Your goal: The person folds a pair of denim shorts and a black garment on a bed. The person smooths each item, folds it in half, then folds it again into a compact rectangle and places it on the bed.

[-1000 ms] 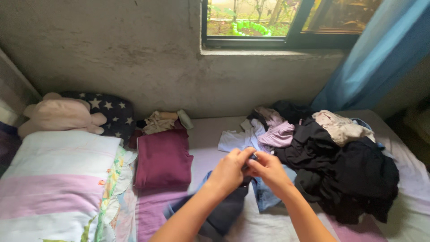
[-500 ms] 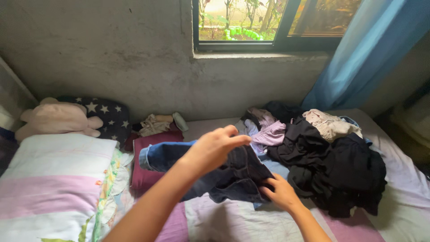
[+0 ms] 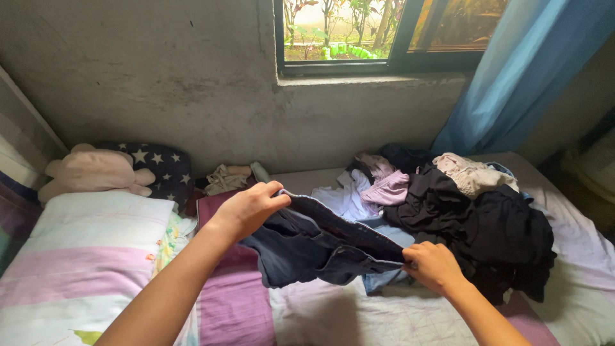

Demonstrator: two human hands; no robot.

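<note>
Left hand: our left hand (image 3: 248, 208) is closed on one end of the dark blue jeans (image 3: 314, 247), pinching the edge of the cloth up above the bed (image 3: 333, 317).
Right hand: our right hand (image 3: 434, 266) is clenched on the other end of the same edge, lower down and nearer the clothes pile (image 3: 474, 218).
Jeans: the jeans are stretched between our two hands, slanting down from left to right, with the rest of the cloth sagging in folds onto the sheet (a lighter blue part shows under the right end).
Where they are: the jeans hang over the middle of the bed, between the folded maroon cloth (image 3: 221, 256) and the pile.
Pile: we see mostly black garments there, with lilac, white and beige pieces on top, touching the jeans' right end.
Left side: a pink and white pillow (image 3: 83, 263) lies near our left arm; beyond it sit a pink plush toy (image 3: 96, 172) and a star-patterned cushion (image 3: 160, 168).
Back: a grey wall (image 3: 160, 77) with a window (image 3: 378, 32) and a blue curtain (image 3: 525, 70).
</note>
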